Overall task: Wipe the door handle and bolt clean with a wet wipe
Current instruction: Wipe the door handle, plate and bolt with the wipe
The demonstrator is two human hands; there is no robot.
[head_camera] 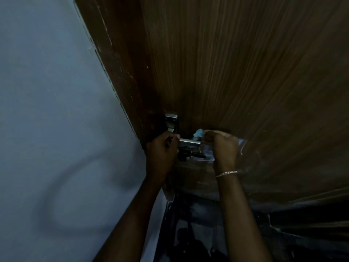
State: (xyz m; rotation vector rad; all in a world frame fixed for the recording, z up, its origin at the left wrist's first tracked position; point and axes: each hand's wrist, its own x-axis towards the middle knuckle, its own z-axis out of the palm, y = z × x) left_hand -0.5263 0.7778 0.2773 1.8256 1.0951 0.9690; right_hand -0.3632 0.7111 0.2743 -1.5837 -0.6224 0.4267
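A silver metal door handle (189,142) sticks out from the brown wooden door (245,72), with its plate (171,121) running up along the door's edge. My left hand (162,152) grips the handle's left end near the plate. My right hand (222,146) holds a crumpled pale blue wet wipe (198,134) against the handle's right end. Just below the handle, between my hands, sits a dark bolt or key part (192,155); its shape is hard to make out in the dim light.
A pale blue-grey wall (56,129) fills the left, meeting the dark door frame (120,72). A thin bracelet (226,173) circles my right wrist. Below the door the floor (198,233) is dark and blurred.
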